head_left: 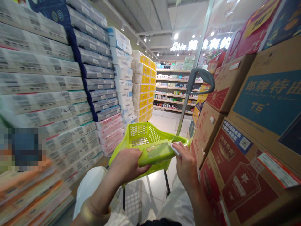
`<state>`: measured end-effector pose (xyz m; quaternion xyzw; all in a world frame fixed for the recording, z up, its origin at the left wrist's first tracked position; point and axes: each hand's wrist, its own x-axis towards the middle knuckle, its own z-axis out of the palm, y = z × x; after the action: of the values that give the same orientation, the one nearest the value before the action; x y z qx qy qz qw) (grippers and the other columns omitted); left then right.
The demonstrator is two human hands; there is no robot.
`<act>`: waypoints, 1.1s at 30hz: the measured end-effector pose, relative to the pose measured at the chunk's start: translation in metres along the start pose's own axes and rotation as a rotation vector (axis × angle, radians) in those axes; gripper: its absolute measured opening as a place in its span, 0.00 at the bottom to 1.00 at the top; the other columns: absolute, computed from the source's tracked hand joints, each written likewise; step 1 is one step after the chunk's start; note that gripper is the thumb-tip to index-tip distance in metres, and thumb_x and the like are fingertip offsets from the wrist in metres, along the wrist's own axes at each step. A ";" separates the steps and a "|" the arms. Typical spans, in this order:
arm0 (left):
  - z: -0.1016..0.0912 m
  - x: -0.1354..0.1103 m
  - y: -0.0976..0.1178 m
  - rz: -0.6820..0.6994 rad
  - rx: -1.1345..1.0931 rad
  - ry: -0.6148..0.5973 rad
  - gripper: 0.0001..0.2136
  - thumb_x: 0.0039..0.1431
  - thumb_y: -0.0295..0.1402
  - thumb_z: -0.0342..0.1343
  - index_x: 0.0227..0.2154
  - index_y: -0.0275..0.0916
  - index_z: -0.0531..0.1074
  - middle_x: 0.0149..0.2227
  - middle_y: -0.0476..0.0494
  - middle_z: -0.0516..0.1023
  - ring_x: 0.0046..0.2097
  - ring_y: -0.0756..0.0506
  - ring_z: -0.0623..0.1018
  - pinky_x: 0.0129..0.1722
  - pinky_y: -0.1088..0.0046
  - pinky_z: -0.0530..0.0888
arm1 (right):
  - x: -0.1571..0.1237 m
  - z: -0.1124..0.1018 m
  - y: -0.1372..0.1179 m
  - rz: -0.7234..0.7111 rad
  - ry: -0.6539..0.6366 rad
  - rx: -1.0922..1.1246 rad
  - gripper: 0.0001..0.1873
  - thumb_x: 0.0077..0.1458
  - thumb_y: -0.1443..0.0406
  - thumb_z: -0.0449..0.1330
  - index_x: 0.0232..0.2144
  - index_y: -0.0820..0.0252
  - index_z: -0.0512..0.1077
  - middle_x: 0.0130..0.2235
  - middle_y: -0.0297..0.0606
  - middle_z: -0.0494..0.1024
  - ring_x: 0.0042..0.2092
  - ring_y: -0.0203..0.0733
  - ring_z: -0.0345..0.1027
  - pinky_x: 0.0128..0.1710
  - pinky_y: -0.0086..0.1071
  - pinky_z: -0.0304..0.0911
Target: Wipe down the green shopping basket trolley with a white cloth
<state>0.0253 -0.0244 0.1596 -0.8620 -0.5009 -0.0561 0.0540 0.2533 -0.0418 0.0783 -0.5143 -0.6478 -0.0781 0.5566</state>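
Observation:
A lime-green plastic shopping cart stands right in front of me, with its latticed basket showing nothing inside. My left hand is wrapped round the left part of the cart's thick handle, thumb along the near side. At the handle's right end, my right hand is closed over it with curled fingers. A small white flat thing lies between those fingers and the handle; its kind is unclear. Thin dark legs of the cart show below.
Tall stacks of wrapped tissue packs line the left side. Printed cartons are piled close on the right. A metal pole with a grey loop handle rises beyond the cart. Shelves of small goods stand at the back, past pale floor tiles.

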 end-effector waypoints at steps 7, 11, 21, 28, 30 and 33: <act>0.003 0.001 -0.001 0.019 0.005 0.013 0.20 0.57 0.52 0.51 0.29 0.40 0.74 0.35 0.40 0.81 0.37 0.38 0.80 0.33 0.67 0.71 | -0.002 0.005 -0.011 -0.100 -0.069 0.066 0.25 0.58 0.75 0.49 0.51 0.52 0.74 0.52 0.38 0.79 0.59 0.46 0.68 0.64 0.52 0.56; 0.001 0.000 0.000 0.012 0.004 0.012 0.20 0.57 0.52 0.51 0.29 0.40 0.75 0.35 0.40 0.81 0.37 0.38 0.80 0.33 0.66 0.71 | 0.000 0.001 0.004 0.012 0.045 0.012 0.21 0.59 0.73 0.49 0.48 0.55 0.75 0.50 0.41 0.80 0.59 0.49 0.68 0.63 0.55 0.56; 0.005 0.000 -0.006 0.035 -0.015 0.036 0.19 0.56 0.52 0.52 0.28 0.40 0.74 0.33 0.40 0.80 0.36 0.38 0.79 0.33 0.66 0.70 | -0.008 0.006 -0.015 -0.150 -0.063 0.061 0.25 0.58 0.76 0.48 0.51 0.53 0.73 0.52 0.38 0.79 0.59 0.45 0.67 0.64 0.49 0.55; 0.003 0.002 -0.016 0.098 -0.039 0.029 0.20 0.55 0.53 0.53 0.26 0.39 0.73 0.33 0.41 0.79 0.35 0.39 0.79 0.34 0.66 0.70 | -0.010 0.006 -0.006 -0.078 0.005 -0.004 0.23 0.59 0.74 0.49 0.50 0.54 0.74 0.52 0.39 0.79 0.60 0.47 0.66 0.63 0.51 0.54; 0.001 0.001 -0.018 0.140 -0.050 0.023 0.21 0.57 0.53 0.52 0.25 0.38 0.73 0.32 0.42 0.79 0.34 0.41 0.78 0.33 0.67 0.69 | -0.012 0.008 -0.013 -0.129 -0.035 0.011 0.23 0.58 0.75 0.49 0.50 0.53 0.74 0.53 0.37 0.78 0.60 0.45 0.66 0.64 0.50 0.53; 0.000 0.000 -0.020 0.176 -0.058 0.027 0.22 0.58 0.54 0.50 0.25 0.38 0.72 0.32 0.42 0.78 0.33 0.42 0.78 0.32 0.67 0.69 | -0.010 0.005 -0.009 -0.115 -0.012 -0.014 0.23 0.59 0.75 0.48 0.49 0.53 0.74 0.51 0.37 0.79 0.59 0.46 0.67 0.65 0.51 0.51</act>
<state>0.0079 -0.0151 0.1602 -0.9030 -0.4207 -0.0774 0.0407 0.2419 -0.0484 0.0726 -0.4806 -0.6788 -0.1115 0.5439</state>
